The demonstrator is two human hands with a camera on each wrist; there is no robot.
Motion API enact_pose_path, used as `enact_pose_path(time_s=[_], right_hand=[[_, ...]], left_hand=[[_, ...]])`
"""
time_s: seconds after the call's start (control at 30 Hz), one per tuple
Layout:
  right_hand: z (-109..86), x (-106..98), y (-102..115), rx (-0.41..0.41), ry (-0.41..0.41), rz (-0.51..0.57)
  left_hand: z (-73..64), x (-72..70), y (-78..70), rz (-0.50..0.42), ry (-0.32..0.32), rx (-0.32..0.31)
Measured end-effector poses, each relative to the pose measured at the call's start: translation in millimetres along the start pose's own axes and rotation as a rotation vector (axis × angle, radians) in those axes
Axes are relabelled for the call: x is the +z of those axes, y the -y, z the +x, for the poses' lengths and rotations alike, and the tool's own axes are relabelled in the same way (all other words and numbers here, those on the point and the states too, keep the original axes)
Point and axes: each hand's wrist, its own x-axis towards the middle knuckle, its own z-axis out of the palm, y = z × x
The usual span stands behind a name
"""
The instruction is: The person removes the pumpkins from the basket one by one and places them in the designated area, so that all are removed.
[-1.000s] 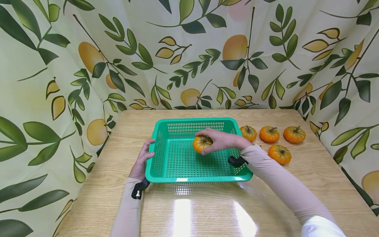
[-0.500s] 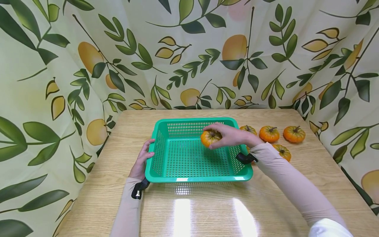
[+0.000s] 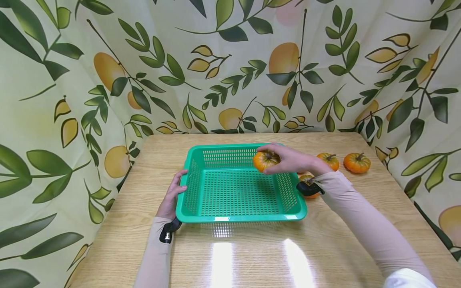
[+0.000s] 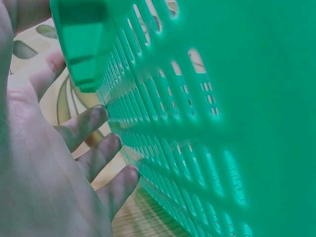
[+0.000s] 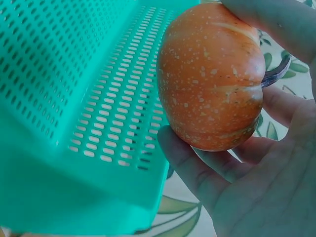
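In the head view, my right hand grips a small orange pumpkin between thumb and fingers. It is held over the right back part of a green plastic basket. Up close in the right wrist view, the pumpkin is pale-speckled, its dark stem pointing toward the palm, with the slotted basket wall beside it. My left hand holds the basket's left rim. In the left wrist view, fingertips lie along the outside of the slotted wall.
Right of the basket, small pumpkins stand on the wooden table: one beside another at the back, and one partly behind my right wrist. My forearm hides others. A leaf-patterned curtain encloses the table's back and sides.
My right hand has moved the pumpkin from over the basket's middle rightward and slightly back, toward its right back corner. My left hand and the basket have stayed in place.
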Motion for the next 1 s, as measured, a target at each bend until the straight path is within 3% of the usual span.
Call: enact_pose_path(time_s=[0.17, 0.4, 0.67, 1.0], right_hand=[[-7.0, -11, -3, -0.007, -0.014, -0.025], [-15.5, -23, -6, 0.056, -0.035, -0.027], [-24.9, -29, -14, 0.047, -0.06, -0.061], [-41.4, -39, -25, 0.056, -0.086, -0.07]], left_hand=[[-0.6, 0.9, -0.6, 0.004, -0.005, -0.002], [-1.4, 2.2, -1.6, 0.001, -0.007, 0.004], [-3.4, -0.1, -1.2, -0.043, 0.057, 0.018], [-2.9, 0.0, -0.4, -0.043, 0.043, 0.011]])
